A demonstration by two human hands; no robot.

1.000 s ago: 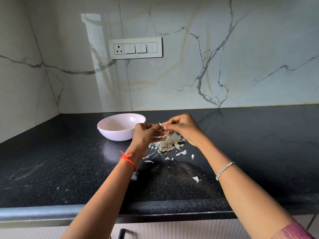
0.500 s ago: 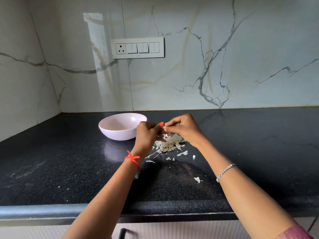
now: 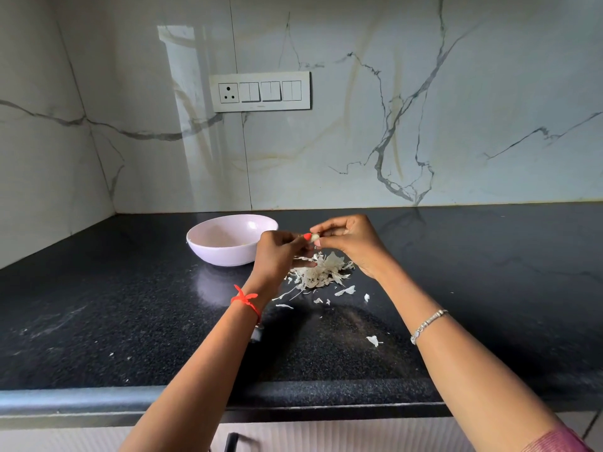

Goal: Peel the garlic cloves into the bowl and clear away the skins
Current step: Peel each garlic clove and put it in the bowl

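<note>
A small pale garlic clove (image 3: 315, 237) is pinched between the fingertips of both hands, above the black counter. My left hand (image 3: 279, 256) grips it from the left with curled fingers; my right hand (image 3: 350, 241) pinches it from the right. Directly beneath them lies a heap of white garlic skins (image 3: 321, 272), with loose flakes (image 3: 346, 291) scattered toward me. The pale pink bowl (image 3: 208, 247) stands just left of my left hand; what it holds is hard to make out.
The black stone counter (image 3: 473, 288) runs to a marble wall at the back and left. A single skin flake (image 3: 373, 340) lies nearer the front edge. A switch panel (image 3: 261, 91) is on the back wall.
Both hands stay together over the skin pile, shifting only slightly. The pale clove now shows between the fingertips, where before a thin strip of skin stuck up.
</note>
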